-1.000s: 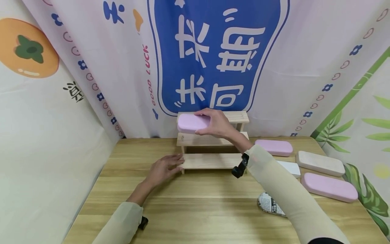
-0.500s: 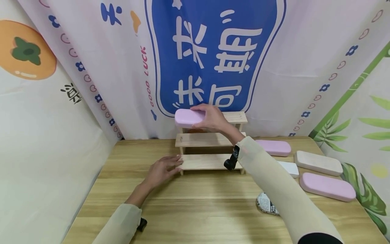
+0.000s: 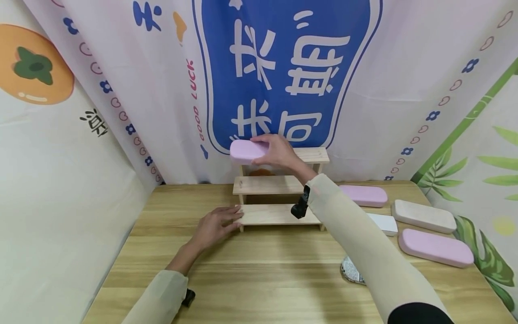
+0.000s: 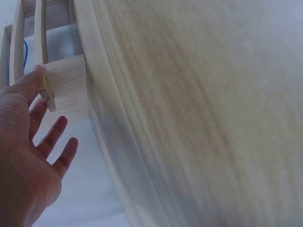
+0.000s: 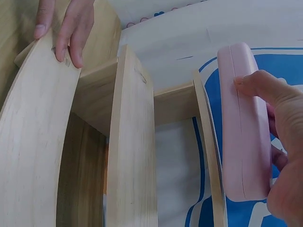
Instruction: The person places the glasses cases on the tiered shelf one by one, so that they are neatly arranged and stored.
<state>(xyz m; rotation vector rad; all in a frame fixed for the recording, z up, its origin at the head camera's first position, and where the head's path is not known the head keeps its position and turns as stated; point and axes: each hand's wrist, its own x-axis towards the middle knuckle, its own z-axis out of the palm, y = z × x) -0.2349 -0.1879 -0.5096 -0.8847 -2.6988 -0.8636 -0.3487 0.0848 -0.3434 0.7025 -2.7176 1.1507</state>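
The right hand pinches a pink case between thumb and fingers, at eleven o'clock on the wooden shelf, by its top step; whether they touch I cannot tell; the left hand, fingers loosely spread, touches the lowest step at eight o'clock; other cases lie towards four o'clock.

Pale cream sleeves, small black wrist pieces, bare hands.
The left sleeve and right sleeve are plain, ending at the wrists. A black strap with a blocky lump marks the right cuff; a smaller black piece sits at the left. A rounded black patch meets the right sleeve's upper end.
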